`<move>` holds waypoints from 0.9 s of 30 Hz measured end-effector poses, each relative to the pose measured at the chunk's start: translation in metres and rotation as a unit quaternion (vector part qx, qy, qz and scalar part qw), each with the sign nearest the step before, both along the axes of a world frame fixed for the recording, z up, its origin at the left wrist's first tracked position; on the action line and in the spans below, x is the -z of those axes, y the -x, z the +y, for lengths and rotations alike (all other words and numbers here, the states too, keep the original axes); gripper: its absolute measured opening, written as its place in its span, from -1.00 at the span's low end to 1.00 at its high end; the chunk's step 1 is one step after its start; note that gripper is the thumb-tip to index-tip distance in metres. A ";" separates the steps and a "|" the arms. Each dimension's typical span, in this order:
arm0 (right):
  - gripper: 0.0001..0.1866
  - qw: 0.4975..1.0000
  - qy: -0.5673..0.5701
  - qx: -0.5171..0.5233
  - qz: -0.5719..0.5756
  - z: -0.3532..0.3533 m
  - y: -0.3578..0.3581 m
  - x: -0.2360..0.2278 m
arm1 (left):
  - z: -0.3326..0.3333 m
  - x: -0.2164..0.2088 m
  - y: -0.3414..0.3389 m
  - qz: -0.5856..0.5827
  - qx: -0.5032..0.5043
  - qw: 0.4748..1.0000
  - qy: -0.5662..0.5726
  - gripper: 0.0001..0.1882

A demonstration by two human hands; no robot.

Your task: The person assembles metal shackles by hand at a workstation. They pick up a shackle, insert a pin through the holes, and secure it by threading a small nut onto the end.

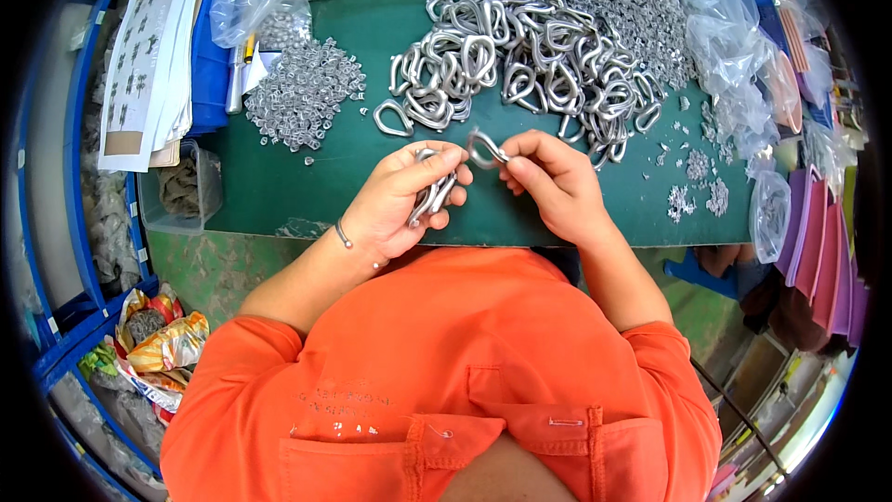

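My left hand (406, 188) is closed around a few silver metal rings (433, 190), bent into rounded loops. Between the thumb and fingers of my right hand (556, 178) is one more metal ring (484, 149), held up beside the left fingertips. Both hands are over the near edge of the green tabletop (279, 200). Just beyond them lies a large heap of similar metal rings (557, 51), with a single ring (393, 118) at its left edge.
Small clear plastic pieces (302, 93) form a pile at left, with a bigger pile (641, 9) behind the rings. Plastic bags (734, 56) line the right side. A blue bin (212, 56), printed sheets (144, 65) and a clear tub (200, 191) stand at left.
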State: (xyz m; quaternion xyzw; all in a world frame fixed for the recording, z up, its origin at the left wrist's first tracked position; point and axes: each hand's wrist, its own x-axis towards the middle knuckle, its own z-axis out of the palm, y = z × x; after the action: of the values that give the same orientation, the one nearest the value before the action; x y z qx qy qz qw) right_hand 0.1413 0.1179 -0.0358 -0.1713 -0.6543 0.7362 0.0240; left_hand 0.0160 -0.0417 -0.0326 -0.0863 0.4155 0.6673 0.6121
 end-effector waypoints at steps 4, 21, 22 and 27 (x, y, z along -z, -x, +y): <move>-0.88 0.994 0.068 0.001 0.088 -0.001 -0.010 0.006 | 0.003 -0.001 0.001 0.011 0.018 0.999 -0.024 -0.79; -0.76 0.973 -0.176 -0.045 0.145 -0.012 -0.001 -0.004 | 0.006 -0.004 -0.001 0.060 0.024 0.998 -0.005 -0.83; -0.79 0.979 -0.154 -0.042 0.129 -0.013 -0.001 -0.002 | 0.006 -0.002 -0.001 0.065 0.028 0.997 -0.004 -0.84; -0.85 0.996 0.042 0.059 0.057 -0.019 -0.002 0.009 | 0.006 -0.001 -0.002 0.048 0.028 0.998 -0.007 -0.84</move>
State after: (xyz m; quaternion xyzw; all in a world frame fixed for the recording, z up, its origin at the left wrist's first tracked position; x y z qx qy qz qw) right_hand 0.1428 0.0994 -0.0448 -0.1683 -0.6087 0.7691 0.0980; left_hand 0.0185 -0.0361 -0.0319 -0.0380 0.4419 0.6562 0.6105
